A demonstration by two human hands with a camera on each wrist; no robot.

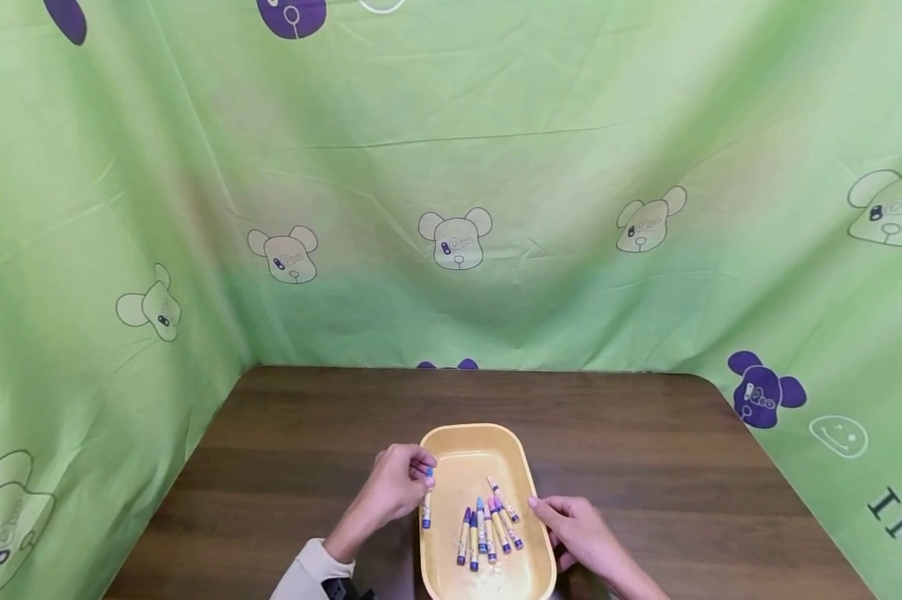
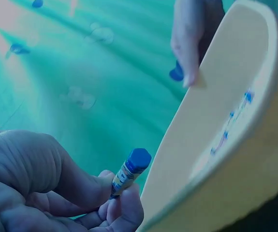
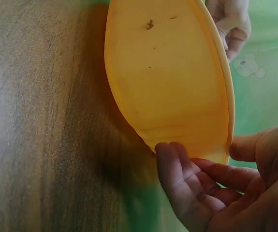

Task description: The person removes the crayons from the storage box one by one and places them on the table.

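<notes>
A yellow tray sits on the dark wooden table near its front edge, with several crayons lying in it. My left hand is at the tray's left rim and pinches a blue crayon upright between thumb and fingers. The left wrist view shows the blue crayon in my left hand, tip up, beside the tray wall. My right hand is at the tray's right rim. In the right wrist view my right hand has fingers on the tray's outer wall and the thumb at the rim.
Green cloth with bear prints walls in the table at the back and on both sides. Bare wood lies to the left, right and behind the tray. A pale sleeve covers my left forearm.
</notes>
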